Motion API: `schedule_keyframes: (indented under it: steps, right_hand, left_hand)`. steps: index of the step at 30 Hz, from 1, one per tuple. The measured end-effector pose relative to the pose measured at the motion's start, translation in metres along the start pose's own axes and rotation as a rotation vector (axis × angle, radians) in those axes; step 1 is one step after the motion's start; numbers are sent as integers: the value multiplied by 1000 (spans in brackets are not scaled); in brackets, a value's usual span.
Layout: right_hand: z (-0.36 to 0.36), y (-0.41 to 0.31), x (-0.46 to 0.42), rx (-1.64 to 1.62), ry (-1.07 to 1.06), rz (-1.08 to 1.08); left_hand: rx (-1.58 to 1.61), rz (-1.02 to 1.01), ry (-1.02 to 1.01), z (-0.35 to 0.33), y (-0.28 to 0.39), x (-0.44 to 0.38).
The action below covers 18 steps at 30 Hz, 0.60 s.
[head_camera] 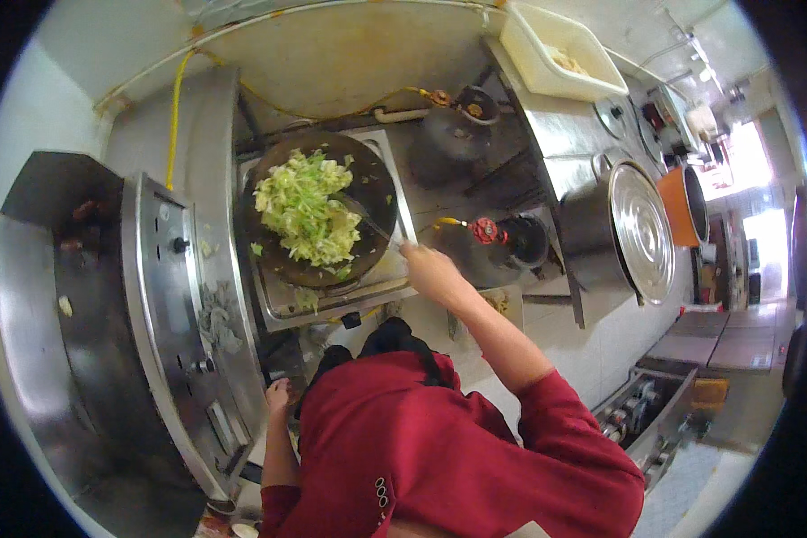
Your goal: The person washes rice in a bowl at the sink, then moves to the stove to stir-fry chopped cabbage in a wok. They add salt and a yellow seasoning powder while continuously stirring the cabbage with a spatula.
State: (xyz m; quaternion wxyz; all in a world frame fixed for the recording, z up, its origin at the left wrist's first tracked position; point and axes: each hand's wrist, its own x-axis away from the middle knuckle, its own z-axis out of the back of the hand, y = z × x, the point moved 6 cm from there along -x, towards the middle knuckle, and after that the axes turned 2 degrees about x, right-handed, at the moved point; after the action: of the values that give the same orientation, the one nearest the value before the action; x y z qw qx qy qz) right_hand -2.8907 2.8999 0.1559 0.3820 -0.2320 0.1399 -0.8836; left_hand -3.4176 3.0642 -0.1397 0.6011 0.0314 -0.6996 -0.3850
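A large dark wok (376,181) sits on the stove in front of me. Chopped pale-green cabbage (306,202) is heaped in it, mostly towards its left side. My right hand (430,272) grips the handle of a metal cooking utensil (370,218) at the wok's right rim. The head of that utensil is buried in the cabbage, so its shape is hidden. Low at my left side, beside the counter, hangs my left hand (279,393). Its fingers look curled, but whether they hold anything is not clear.
A steel griddle unit with knobs (181,245) and a deep steel trough (94,323) stand left. Right of the wok are a gas burner with a red valve (484,231), a lidded stockpot (642,232), an orange pot (682,205) and a white plastic tub (531,60). Cabbage scraps (306,299) lie on the stove.
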Motion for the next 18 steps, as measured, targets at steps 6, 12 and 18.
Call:
schedule_keyframes:
  steps: [6,12,18]
  right_hand:
    - [-56,-18,-32,-522,-281,-205]
    - [-34,9,-7,-166,42,80]
    - [-131,3,-15,-1271,-573,-372]
  left_hand:
    - [-101,-44,65,3,-13,10]
    - [97,-43,99,-10,-1,10]
    - [-83,-69,180,1,0,23]
